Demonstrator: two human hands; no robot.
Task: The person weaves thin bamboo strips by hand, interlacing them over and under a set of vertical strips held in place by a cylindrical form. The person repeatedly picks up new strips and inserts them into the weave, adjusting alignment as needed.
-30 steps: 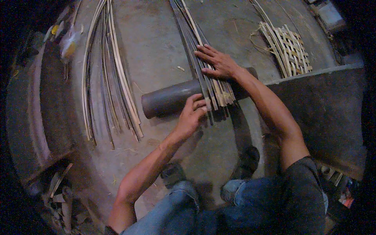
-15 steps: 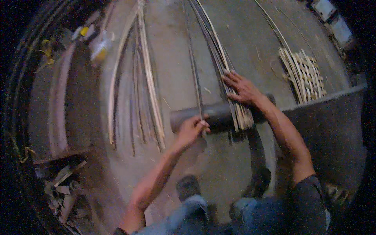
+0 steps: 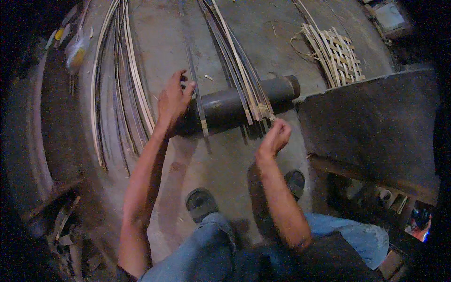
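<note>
Here, the right hand [image 3: 277, 135] is curled nearly closed at the lower ends of a bundle [image 3: 255, 107] of strips; whether it pinches one, I cannot tell. The left hand [image 3: 173, 106], loosely open and gripping nothing, is just beside a single strip [image 3: 201, 109]. Bundle and strip both lie across a dark pipe [image 3: 221, 104] on the floor [image 3: 216, 162]. Farther off, to the right, is a woven panel [image 3: 345, 58].

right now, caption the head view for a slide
Strips lie across a dark cylinder, left hand beside a lone one, right hand at a bundle's ends.
</note>
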